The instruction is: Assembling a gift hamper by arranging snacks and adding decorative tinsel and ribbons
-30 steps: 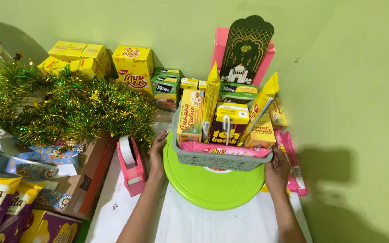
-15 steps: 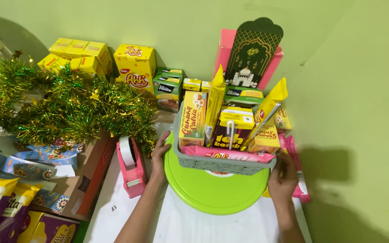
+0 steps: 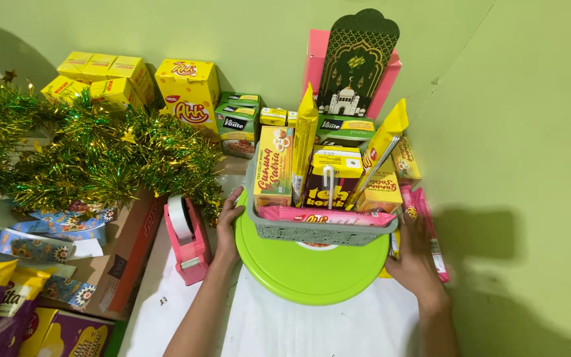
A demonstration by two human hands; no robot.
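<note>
Currently the person has both hands at a round lime-green turntable [image 3: 312,277] that carries a grey basket [image 3: 318,230] packed with yellow snack boxes, a drink carton and a long pink wafer pack across its front. The basket sits toward the back of the disc, on the white bench [image 3: 312,327] against the green wall.

The left hand [image 3: 227,221] lies against the disc's left edge, beside the basket's left wall, fingers curved loosely onto the rim; its grip looks like a light touch more than a clench, with nothing held in the palm. The right hand [image 3: 414,254] is spread flat at the right side, fingers reaching up beside the basket's corner and over the pink packets lying there; it grasps nothing visible, though whether the fingertips press the disc or the packets cannot be told.

Judging by this, the work is steadying or rotating the loaded disc. It goes best with even pressure from both sides and a slow motion, since the tall boxes and the dark arched card [image 3: 357,63] stand upright and could tip. Both forearms come in from below, wrists straight, elbows low. A pink tape dispenser [image 3: 188,239] stands just left of the left wrist; gold-green tinsel [image 3: 94,152] is piled farther left.
</note>
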